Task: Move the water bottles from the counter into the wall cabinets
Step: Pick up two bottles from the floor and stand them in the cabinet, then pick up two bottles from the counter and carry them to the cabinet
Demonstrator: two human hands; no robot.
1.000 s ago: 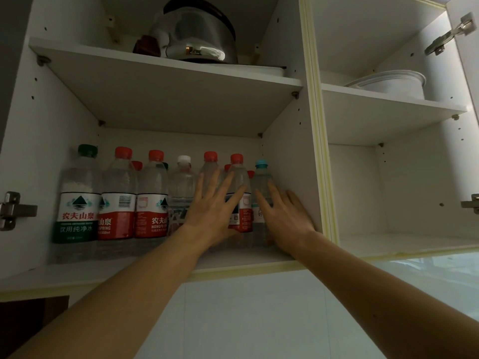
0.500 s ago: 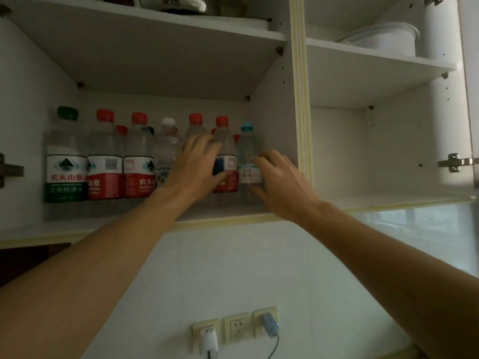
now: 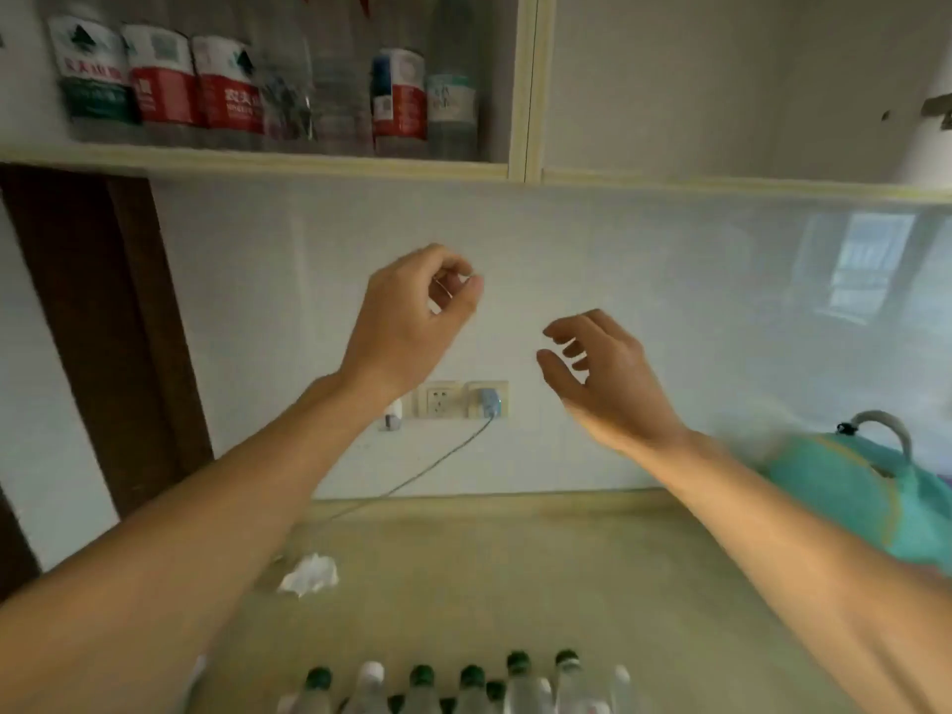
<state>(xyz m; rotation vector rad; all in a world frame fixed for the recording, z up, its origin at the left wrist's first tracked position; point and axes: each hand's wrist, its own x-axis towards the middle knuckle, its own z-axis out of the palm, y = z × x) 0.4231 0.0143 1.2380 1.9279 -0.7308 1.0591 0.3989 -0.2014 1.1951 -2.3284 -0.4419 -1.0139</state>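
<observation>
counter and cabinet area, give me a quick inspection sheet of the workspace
surface: beige counter, bare in the middle
job's things: bottles on the shelf in the left cabinet; more bottles on the counter at the near edge
clutter: crumpled tissue; teal kettle at right
grippers: left hand and right hand in mid-air, loosely curled, holding nothing
cables: cable from the wall socket down to the counter
surroundings: white wall; right cabinet open, nothing seen inside

The shelved bottles [image 3: 226, 85] wear red-and-white labels, one label [image 3: 92, 79] green and white. The counter [image 3: 515, 569] is beige, its bottles [image 3: 463, 687] mostly green-capped. A teal bag [image 3: 865, 497] lies at right.
</observation>
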